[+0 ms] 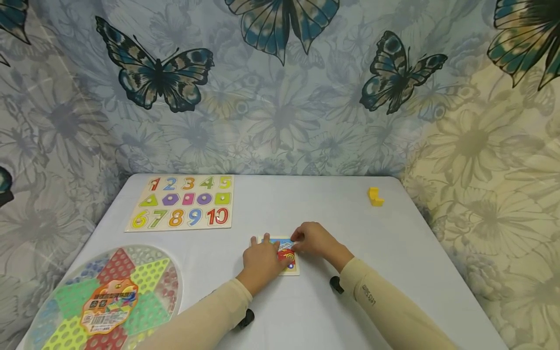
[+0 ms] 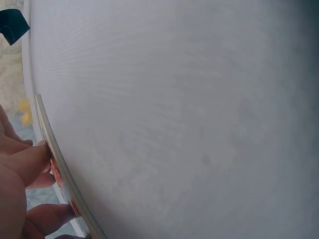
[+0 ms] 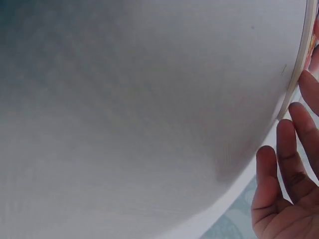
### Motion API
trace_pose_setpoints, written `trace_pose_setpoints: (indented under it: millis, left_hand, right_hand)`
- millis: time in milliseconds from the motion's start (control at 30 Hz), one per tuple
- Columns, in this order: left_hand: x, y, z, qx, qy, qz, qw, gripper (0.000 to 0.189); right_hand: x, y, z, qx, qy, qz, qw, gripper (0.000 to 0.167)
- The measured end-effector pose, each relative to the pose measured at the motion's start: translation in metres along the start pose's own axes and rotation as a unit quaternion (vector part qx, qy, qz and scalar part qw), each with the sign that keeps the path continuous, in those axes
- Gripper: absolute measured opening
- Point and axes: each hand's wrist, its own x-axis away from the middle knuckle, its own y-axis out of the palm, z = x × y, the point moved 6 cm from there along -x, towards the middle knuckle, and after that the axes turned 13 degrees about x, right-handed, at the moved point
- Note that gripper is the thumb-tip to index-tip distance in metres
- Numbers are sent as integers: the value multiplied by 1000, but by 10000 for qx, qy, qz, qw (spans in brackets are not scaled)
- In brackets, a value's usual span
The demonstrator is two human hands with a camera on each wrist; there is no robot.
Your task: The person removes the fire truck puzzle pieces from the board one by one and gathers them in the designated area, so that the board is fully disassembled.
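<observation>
A small flat picture puzzle board (image 1: 294, 271), showing a red car on a blue and yellow ground, lies on the white table. My left hand (image 1: 261, 258) rests over its left part with fingers spread, hiding much of the picture. At the board's right edge, the thumb and fingertips of my right hand (image 1: 319, 241) touch it. In the left wrist view the board (image 2: 64, 164) appears edge-on, fingertips against its picture side. The right wrist view shows loosely bent fingers of the right hand (image 3: 291, 199) beside the board's pale edge (image 3: 298, 67).
A number and shape puzzle board (image 1: 183, 229) lies at the back left. Near the front left is a round star-patterned game board (image 1: 150, 272) with an orange label. A small yellow block-like piece (image 1: 374, 197) sits at the back right. Butterfly-print cloth hangs behind the table.
</observation>
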Motion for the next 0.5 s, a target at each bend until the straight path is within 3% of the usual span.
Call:
trace_pose_setpoints:
  millis: [333, 500]
  left_hand:
    - [-2, 3, -2, -15, 75, 24, 10000, 70]
    - [-1, 1, -1, -43, 14, -49, 10000, 70]
  right_hand:
    - [0, -4, -1, 90, -29, -16, 10000, 18]
    - [0, -5, -6, 604, -178, 93, 9980, 16]
